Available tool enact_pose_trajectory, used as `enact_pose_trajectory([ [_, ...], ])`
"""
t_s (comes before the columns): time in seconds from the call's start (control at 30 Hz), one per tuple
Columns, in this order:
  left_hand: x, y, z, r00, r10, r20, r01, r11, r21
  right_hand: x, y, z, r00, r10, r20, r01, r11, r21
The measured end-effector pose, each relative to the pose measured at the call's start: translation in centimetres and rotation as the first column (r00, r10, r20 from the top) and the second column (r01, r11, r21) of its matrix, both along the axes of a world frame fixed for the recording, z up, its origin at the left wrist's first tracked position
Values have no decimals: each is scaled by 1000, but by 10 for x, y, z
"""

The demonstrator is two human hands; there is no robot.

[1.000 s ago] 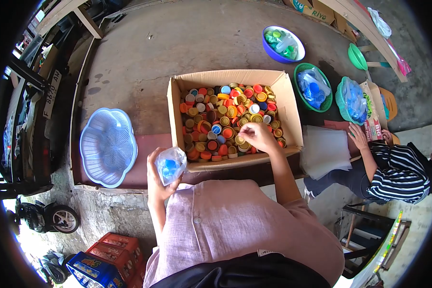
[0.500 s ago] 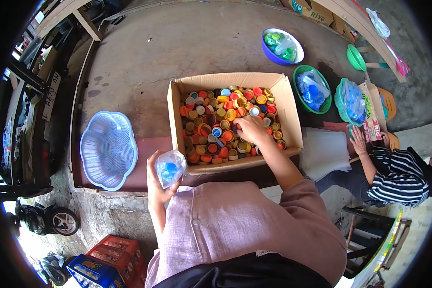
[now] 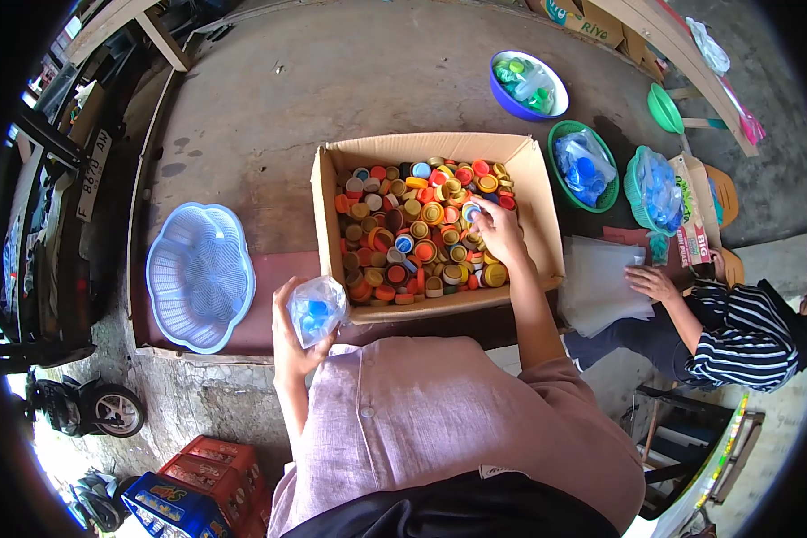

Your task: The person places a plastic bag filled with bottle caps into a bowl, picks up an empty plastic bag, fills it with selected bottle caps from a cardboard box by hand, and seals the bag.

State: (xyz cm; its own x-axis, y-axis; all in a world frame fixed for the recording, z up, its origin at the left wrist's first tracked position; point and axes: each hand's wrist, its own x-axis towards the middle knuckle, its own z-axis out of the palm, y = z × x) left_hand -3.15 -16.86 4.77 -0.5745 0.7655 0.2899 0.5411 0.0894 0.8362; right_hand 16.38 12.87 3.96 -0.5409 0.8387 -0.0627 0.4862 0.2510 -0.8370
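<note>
My left hand (image 3: 298,334) is wrapped round a clear plastic bag (image 3: 317,312) with blue caps inside, just off the front left corner of a cardboard box (image 3: 540,193). Many bottle caps (image 3: 403,224) in orange, gold, red, white and blue fill the box. Over the right part of the caps is my right hand (image 3: 499,231), its fingers bent and close together at a white and blue cap (image 3: 471,212). Whether the fingers grip that cap is hard to make out.
A blue basket (image 3: 200,278) stands at the left. Bowls with bagged caps (image 3: 529,85) (image 3: 585,167) (image 3: 659,190) are at the right. A co-worker's hand (image 3: 652,283) touches clear plastic sheets (image 3: 605,278). Crates (image 3: 211,475) stand below at the left.
My right hand has moved right and a little away from me over the caps. The co-worker's hand has come down onto the plastic sheets. My left hand stays with the bag.
</note>
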Motion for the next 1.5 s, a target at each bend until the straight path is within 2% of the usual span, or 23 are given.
enact_pose_trajectory([
  [0.13, 1, 1, 0, 1000, 3, 11, -3, 1000, -16, 16, 9, -4, 986, 108, 128, -117, 990, 72],
  [0.2, 1, 2, 1, 1000, -5, 12, 5, 1000, -10, 22, 1, -1, 884, 178, 432, -364, 842, 398],
  [0.27, 0, 2, 1, 1000, -10, 13, 10, 1000, -7, 11, -13, 17, 876, 158, 456, -336, 877, 342],
  [0.33, 0, 2, 0, 1000, -10, -7, 10, 1000, -6, 2, -18, 20, 818, 204, 537, -471, 773, 425],
  [0.37, 0, 3, 0, 1000, -12, -7, 12, 1000, -7, -2, -14, 3, 802, 340, 492, -576, 661, 482],
  [0.4, 1, 3, 1, 1000, -4, -10, 4, 1000, -13, -5, -15, -10, 739, 432, 517, -661, 612, 434],
  [0.47, 1, 2, 3, 1000, 4, -16, -4, 1000, -23, -4, -19, -18, 660, 445, 605, -737, 539, 408],
  [0.53, -1, 1, 4, 1000, -4, -8, 4, 1000, -2, 2, -10, -9, 555, 436, 709, -777, 576, 254],
  [0.6, -2, 0, 3, 1000, 9, -12, -9, 1000, 5, 7, 1, -3, 508, 444, 738, -792, 578, 197],
  [0.67, -2, -1, 2, 1000, 25, -15, -25, 1000, 6, 12, 7, 1, 558, 416, 718, -743, 635, 210],
  [0.7, -2, -1, 2, 999, 27, -20, -27, 1000, 0, 15, 12, -3, 612, 446, 653, -738, 620, 267],
  [0.87, -1, 1, 2, 1000, 26, -6, -26, 1000, -11, 25, 22, 13, 621, 437, 651, -678, 716, 167],
  [0.93, -1, 1, 0, 1000, 14, -9, -14, 1000, -9, 29, 19, 15, 512, 236, 826, -659, 725, 201],
  [0.97, -1, 2, 1, 1000, 11, -8, -11, 1000, -11, 26, 17, 14, 471, 201, 859, -664, 722, 195],
  [1.0, -1, 3, 1, 1000, 8, -5, -9, 1000, -14, 21, 14, 16, 471, 200, 860, -662, 724, 194],
  [1.07, -1, 5, 3, 1000, 3, -5, -3, 1000, -19, 7, 6, 23, 665, 210, 716, -631, 671, 389],
  [1.1, 0, 6, 4, 1000, 2, -8, -2, 1000, -16, 3, 7, 13, 723, 297, 623, -645, 614, 456],
  [1.13, 0, 7, 5, 1000, 2, -13, -2, 1000, -14, -3, 6, 3, 668, 360, 651, -688, 631, 357],
  [1.2, -1, 6, 6, 1000, 0, -20, 0, 1000, -22, -9, 2, -4, 599, 392, 698, -747, 588, 310],
  [1.3, -2, 4, 5, 1000, 8, -17, -8, 1000, -19, -9, 6, -12, 600, 407, 688, -719, 652, 241],
  [1.4, -1, 4, 3, 1000, 12, 0, -12, 1000, -12, -4, 4, -18, 631, 388, 672, -701, 655, 281],
  [1.5, 0, 5, 2, 1000, 10, -7, -10, 1000, -8, -6, -2, -3, 630, 368, 683, -687, 674, 270],
])
